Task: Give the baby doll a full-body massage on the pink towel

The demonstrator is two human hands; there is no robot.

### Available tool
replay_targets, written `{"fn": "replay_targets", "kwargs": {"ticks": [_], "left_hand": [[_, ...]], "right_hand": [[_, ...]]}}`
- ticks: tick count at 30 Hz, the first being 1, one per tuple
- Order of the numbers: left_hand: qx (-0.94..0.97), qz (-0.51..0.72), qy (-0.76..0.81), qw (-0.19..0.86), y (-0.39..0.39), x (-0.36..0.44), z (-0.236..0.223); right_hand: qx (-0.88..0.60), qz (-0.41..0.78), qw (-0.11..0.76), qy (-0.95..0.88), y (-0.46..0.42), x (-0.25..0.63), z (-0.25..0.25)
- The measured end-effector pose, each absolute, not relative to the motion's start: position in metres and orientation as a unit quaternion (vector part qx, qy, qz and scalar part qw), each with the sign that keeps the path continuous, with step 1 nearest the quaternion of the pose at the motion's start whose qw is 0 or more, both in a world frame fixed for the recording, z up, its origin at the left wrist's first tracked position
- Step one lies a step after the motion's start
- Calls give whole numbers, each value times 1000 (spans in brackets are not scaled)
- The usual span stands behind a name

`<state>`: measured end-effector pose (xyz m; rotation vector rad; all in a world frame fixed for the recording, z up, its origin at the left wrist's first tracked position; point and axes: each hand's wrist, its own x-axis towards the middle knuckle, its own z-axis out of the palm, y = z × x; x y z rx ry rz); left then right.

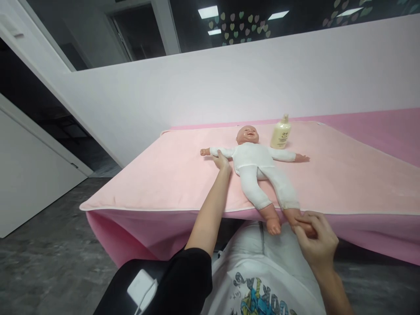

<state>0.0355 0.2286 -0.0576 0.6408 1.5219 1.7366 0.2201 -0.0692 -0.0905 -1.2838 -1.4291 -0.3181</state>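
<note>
Doll (254,159), white cloth body, smooth plastic head, supine on fuzzy pink blanket (157,175), feet past edge | left hand (222,162): fingers at its sleeved arm, grip unclear | right hand (316,238): thumb and fingers pinching foot | rounded yellowish pump bottle (281,133) beside head

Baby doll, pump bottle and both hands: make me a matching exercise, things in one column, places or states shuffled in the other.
1. Baby doll
2. Pump bottle
3. Left hand
4. Right hand

A. At the doll's foot
B. Upright, near the doll's head
C. At the doll's arm
D. Lying face up

Pairs: 1-D, 2-B, 3-C, 4-A
</note>
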Motion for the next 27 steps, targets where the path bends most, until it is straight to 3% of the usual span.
{"fn": "replay_targets", "kwargs": {"ticks": [8, 11, 14, 19, 27], "left_hand": [[350, 694, 519, 355, 230, 44, -60], [438, 671, 476, 362, 230, 50, -61], [533, 647, 453, 303, 227, 52, -62], [616, 597, 467, 214, 221, 51, -62], [591, 609, 465, 251, 224, 53, -61]], "right_hand": [[-515, -107, 590, -612, -44, 211, -49], [-505, -108, 632, -578, -8, 213, -19], [-502, -89, 656, -557, 43, 213, -3], [-556, 14, 657, -509, 114, 210, -21], [-526, 33, 678, -513, 88, 231, -25]]}}
